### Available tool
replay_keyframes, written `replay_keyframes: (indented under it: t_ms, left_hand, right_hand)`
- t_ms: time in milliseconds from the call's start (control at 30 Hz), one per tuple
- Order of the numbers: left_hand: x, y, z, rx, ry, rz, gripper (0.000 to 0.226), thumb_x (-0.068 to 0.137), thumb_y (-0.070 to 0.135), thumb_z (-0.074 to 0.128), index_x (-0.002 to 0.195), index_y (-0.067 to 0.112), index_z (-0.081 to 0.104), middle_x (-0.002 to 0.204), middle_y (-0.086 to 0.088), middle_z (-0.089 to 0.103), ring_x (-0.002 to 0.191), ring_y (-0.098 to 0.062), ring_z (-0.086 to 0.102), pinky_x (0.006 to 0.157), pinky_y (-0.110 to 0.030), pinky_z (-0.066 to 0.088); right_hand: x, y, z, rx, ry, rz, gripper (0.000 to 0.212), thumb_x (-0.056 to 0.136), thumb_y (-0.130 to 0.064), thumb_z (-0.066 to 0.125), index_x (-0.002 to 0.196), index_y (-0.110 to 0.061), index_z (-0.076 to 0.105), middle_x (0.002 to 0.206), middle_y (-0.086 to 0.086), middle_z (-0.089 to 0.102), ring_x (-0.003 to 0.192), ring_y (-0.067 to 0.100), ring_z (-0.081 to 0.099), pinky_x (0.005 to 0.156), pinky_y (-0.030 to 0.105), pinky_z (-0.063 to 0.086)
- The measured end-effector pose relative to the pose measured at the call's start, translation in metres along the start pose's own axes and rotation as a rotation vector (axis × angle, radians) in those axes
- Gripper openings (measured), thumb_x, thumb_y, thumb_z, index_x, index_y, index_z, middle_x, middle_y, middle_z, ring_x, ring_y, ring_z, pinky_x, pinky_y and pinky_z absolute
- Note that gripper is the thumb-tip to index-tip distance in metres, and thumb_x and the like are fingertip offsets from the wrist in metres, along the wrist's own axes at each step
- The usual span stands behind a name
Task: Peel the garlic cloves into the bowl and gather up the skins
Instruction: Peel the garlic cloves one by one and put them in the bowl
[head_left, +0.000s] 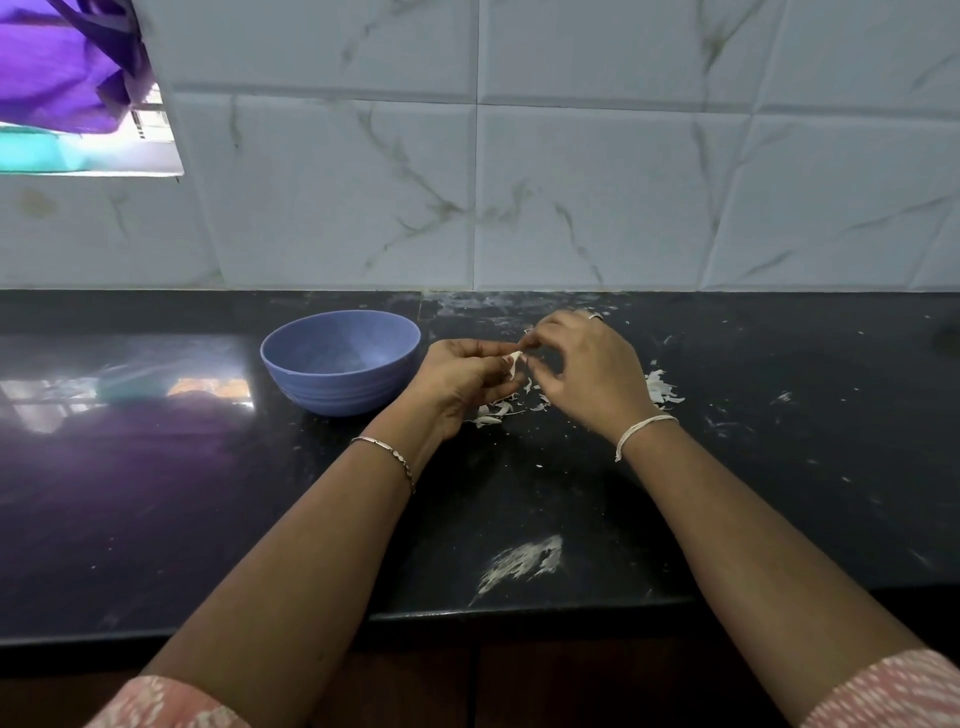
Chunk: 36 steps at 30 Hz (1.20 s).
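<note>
One clove (514, 359) is in work; I judge the step as peeling. Left hand (465, 375) pinches its body and right hand (584, 366) pinches its tip. The next move calls for stripping the skin off, then carrying the clove left of the grip to the bowl (340, 395). Count: one bowl, one clove, and two loose patches of skins (660, 391), one beneath the grip and one to its right.

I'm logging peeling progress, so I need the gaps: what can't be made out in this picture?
- Garlic clove, head view: fingers of the left hand and right hand cover most of it; skin left unclear.
- Garlic skins, head view: the pile runs under both hands.
- Blue bowl, head view: contents too faint to tell.
</note>
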<state>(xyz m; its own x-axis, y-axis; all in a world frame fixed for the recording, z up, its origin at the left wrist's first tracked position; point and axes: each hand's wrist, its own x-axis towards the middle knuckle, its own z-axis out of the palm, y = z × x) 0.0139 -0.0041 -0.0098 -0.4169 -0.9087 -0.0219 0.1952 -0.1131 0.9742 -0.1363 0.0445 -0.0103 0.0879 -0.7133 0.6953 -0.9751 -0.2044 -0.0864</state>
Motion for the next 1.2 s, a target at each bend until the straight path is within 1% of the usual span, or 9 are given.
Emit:
replay_keyframes:
  t_ms: [100,233,400,467,533,600,700,867,1200]
  left_hand:
    - [0.001,0.000,-0.002,-0.019,-0.006,-0.011,0.017,0.088,-0.012,0.059,0.103,-0.010,0.066,0.081,-0.015,0.070,0.064,-0.015,0.071,0.062,-0.020,0.059]
    - [0.001,-0.001,-0.005,-0.001,0.002,-0.033,0.012,0.083,-0.003,0.069,0.094,-0.002,0.070,0.076,-0.009,0.072,0.065,-0.012,0.070,0.070,-0.023,0.058]
    - [0.000,-0.001,-0.009,0.095,0.069,-0.057,0.005,0.082,0.010,0.076,0.086,0.009,0.072,0.063,0.001,0.071,0.055,-0.003,0.066,0.045,-0.016,0.044]
    - [0.001,-0.003,-0.009,0.075,0.071,-0.056,0.005,0.081,0.008,0.076,0.085,0.008,0.072,0.065,-0.001,0.072,0.061,-0.007,0.067,0.054,-0.020,0.051]
    - [0.004,-0.005,-0.009,0.046,0.061,-0.052,0.007,0.080,0.004,0.075,0.086,0.004,0.072,0.070,-0.005,0.073,0.072,-0.014,0.069,0.075,-0.027,0.056]
    - [0.005,-0.006,-0.008,0.023,0.056,-0.057,0.006,0.080,0.002,0.074,0.086,0.002,0.071,0.071,-0.006,0.073,0.073,-0.015,0.069,0.080,-0.028,0.055]
    - [0.006,-0.006,-0.008,-0.006,0.062,-0.064,0.004,0.083,-0.001,0.071,0.081,0.003,0.070,0.066,-0.005,0.072,0.065,-0.012,0.069,0.076,-0.024,0.055]
    - [0.003,-0.005,-0.005,-0.061,0.054,-0.068,0.004,0.084,-0.008,0.065,0.082,-0.005,0.067,0.060,-0.006,0.070,0.055,-0.010,0.069,0.056,-0.016,0.056]
    - [0.006,-0.007,-0.007,-0.142,0.088,-0.115,0.003,0.085,-0.009,0.066,0.086,-0.008,0.068,0.069,-0.010,0.070,0.058,-0.012,0.069,0.061,-0.018,0.058]
  right_hand:
    - [0.001,0.000,-0.001,-0.109,-0.030,-0.081,0.014,0.088,-0.029,0.067,0.096,-0.019,0.073,0.100,-0.005,0.067,0.097,0.018,0.060,0.072,0.033,0.052]
    - [0.002,0.000,0.000,-0.231,-0.012,-0.189,0.012,0.085,-0.028,0.071,0.084,-0.017,0.072,0.084,-0.003,0.066,0.083,0.021,0.062,0.059,0.032,0.050]
    - [0.002,-0.009,0.001,-0.323,-0.019,-0.296,0.013,0.081,-0.021,0.072,0.071,-0.013,0.071,0.072,0.000,0.062,0.069,0.022,0.060,0.048,0.031,0.048]
    - [0.002,-0.011,0.001,-0.334,-0.019,-0.298,0.015,0.075,-0.017,0.076,0.063,-0.012,0.068,0.066,0.001,0.059,0.062,0.022,0.059,0.044,0.029,0.045]
    - [0.003,-0.012,0.000,-0.345,-0.022,-0.298,0.019,0.068,-0.015,0.079,0.057,-0.012,0.064,0.061,0.001,0.056,0.057,0.022,0.058,0.041,0.027,0.042]
    - [0.003,-0.012,0.001,-0.347,-0.032,-0.304,0.021,0.065,-0.015,0.081,0.056,-0.012,0.063,0.060,0.001,0.056,0.056,0.022,0.058,0.041,0.026,0.041]
    - [0.003,-0.011,0.001,-0.330,-0.050,-0.309,0.021,0.064,-0.017,0.081,0.056,-0.012,0.062,0.060,0.001,0.056,0.056,0.023,0.058,0.040,0.025,0.040]
    - [0.003,-0.011,0.003,-0.373,-0.066,-0.330,0.022,0.057,-0.019,0.084,0.054,-0.014,0.063,0.058,-0.001,0.056,0.054,0.021,0.058,0.040,0.024,0.040]
    - [0.004,-0.016,0.008,-0.484,-0.075,-0.454,0.026,0.050,-0.019,0.087,0.051,-0.017,0.061,0.055,-0.001,0.054,0.050,0.018,0.055,0.040,0.024,0.038]
